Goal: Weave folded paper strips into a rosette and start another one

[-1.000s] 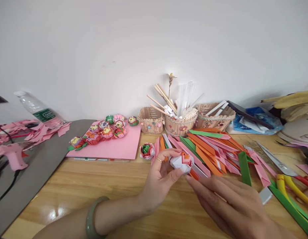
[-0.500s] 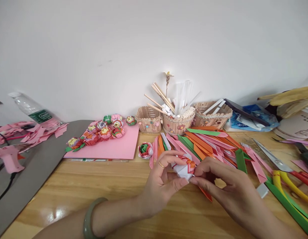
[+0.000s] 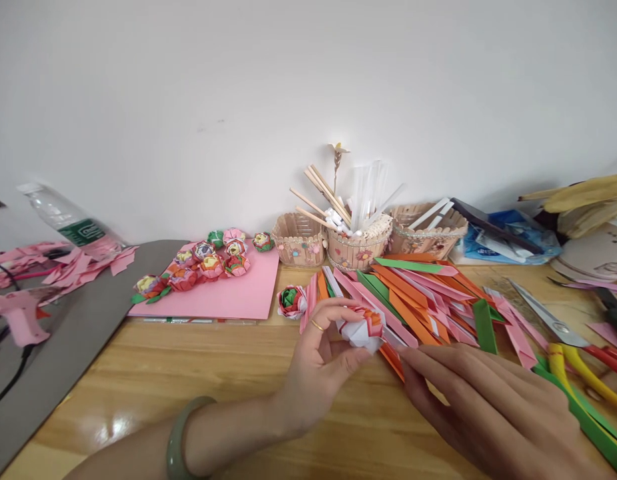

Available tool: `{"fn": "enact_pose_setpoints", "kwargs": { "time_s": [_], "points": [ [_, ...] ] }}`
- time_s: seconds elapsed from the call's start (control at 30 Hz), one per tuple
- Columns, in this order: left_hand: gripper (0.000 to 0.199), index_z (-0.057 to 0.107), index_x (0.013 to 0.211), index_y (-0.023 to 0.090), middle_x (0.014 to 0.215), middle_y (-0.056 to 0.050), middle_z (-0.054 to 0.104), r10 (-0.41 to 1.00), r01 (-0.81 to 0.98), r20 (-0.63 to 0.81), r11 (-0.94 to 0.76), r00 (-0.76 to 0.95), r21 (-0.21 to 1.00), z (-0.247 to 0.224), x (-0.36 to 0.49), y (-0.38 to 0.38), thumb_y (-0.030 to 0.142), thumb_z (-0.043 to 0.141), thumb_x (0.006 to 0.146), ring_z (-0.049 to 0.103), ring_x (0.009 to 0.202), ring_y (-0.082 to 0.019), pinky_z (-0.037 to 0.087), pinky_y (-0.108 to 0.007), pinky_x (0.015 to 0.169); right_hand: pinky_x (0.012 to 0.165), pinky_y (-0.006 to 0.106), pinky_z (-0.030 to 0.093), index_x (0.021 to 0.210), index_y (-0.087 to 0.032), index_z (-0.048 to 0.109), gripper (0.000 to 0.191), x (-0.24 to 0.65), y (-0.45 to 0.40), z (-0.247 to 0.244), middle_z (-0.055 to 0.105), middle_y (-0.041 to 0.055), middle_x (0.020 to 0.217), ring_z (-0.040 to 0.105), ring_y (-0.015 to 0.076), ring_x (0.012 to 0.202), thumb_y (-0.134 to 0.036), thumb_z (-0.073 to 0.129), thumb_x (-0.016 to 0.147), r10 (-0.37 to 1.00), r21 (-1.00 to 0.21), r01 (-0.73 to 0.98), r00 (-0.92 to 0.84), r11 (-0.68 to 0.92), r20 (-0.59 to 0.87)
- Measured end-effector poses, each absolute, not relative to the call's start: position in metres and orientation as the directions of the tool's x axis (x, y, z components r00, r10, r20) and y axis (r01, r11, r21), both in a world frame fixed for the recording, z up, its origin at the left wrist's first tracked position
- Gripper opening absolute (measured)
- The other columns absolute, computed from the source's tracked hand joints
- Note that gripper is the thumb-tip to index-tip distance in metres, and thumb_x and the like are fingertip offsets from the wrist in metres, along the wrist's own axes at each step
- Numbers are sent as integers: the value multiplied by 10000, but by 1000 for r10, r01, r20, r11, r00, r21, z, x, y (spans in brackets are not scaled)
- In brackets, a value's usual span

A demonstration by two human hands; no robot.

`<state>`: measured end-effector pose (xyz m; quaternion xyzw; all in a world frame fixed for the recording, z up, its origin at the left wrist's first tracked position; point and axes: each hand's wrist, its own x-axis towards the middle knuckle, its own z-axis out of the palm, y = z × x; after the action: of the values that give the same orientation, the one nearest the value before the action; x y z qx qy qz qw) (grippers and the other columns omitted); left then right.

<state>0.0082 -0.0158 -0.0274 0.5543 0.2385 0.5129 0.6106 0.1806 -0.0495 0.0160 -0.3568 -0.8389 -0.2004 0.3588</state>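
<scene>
Paper flower [image 3: 361, 332] is pinched in the left grip [image 3: 316, 363] above the counter [image 3: 203, 373], apparently to steady it. The right grip [image 3: 488, 400] is just beside, straight-fingered; I cannot tell whether it holds anything. Folded strips [image 3: 411, 301] lie near, probably for easy reach.

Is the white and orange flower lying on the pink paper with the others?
No, the left hand holds the white and orange flower between thumb and finger, off the pink paper.
</scene>
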Motion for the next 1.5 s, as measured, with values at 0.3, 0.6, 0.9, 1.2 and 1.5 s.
{"fn": "enact_pose_setpoints", "kwargs": {
  "time_s": [0.3,0.6,0.9,1.2,1.5],
  "points": [
    [251,557,981,275,1108,-15,422,893,-384,297,-157,339,910,-26,8,-16,150,607,769,505,956,-113,435,-235,821,510,234,495,987,-158,571,190,180,-48,2,667,14,681,621,119,586,-102,440,861,465,31,669,-549,743,695],
    [253,517,1000,232,1128,-48,469,889,-381,303,-163,343,910,-24,8,-15,201,609,767,491,1037,-168,418,-304,879,501,245,502,966,-208,572,228,179,-50,15,679,31,699,643,152,605,-92,455,808,591,-195,670,-434,716,680],
    [428,485,1053,285,1220,-30,431,897,-338,234,-103,375,936,-28,6,-18,127,673,702,523,1031,-167,465,-281,824,435,194,482,794,-213,606,75,174,-49,20,651,3,637,598,126,537,-207,532,807,879,-733,497,-155,464,451],
    [429,530,1089,323,1200,-51,388,852,-159,363,-327,377,932,-29,2,-20,113,634,730,472,1071,-208,488,-310,815,389,197,429,736,-193,654,159,169,-45,19,643,-3,571,530,108,445,-297,549,792,959,-845,454,-141,284,247],
    [459,524,1147,351,1171,-62,408,809,-52,453,-470,376,881,-27,1,-19,120,601,758,444,1075,-224,494,-359,832,380,193,406,723,-190,640,163,168,-42,20,625,-9,550,506,96,431,-326,561,768,974,-882,416,-146,221,175]
  ]
}}
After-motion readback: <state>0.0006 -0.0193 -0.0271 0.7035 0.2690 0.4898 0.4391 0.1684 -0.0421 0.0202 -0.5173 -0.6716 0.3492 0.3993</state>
